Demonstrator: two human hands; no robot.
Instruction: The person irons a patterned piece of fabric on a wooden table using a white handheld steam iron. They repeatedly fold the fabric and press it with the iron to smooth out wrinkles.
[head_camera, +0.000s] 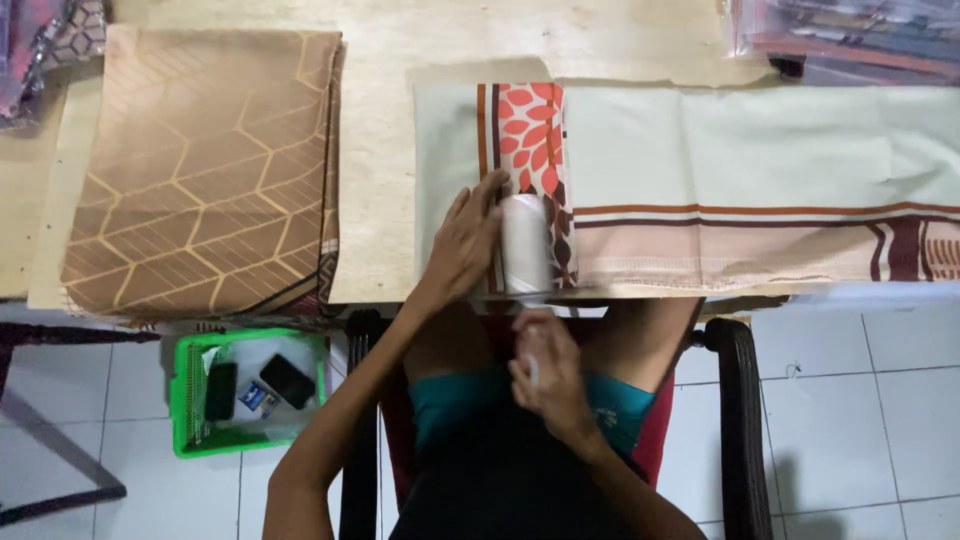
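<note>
A pale green folded cloth (760, 150) with an orange leaf-print band and brown stripes lies across the wooden table (390, 60). My left hand (463, 243) rests flat on its left end, fingers spread, beside a white lint roller (526, 243) lying on the cloth. My right hand (548, 372) is below the table's front edge, over my lap, closed around the roller's handle.
A folded brown cloth with a gold hexagon pattern (205, 165) lies at the left of the table. Plastic-wrapped fabric packs (850, 35) sit at the back right. A green basket (248, 390) with a phone and small items stands on the tiled floor. I sit on a black-armed chair (740, 400).
</note>
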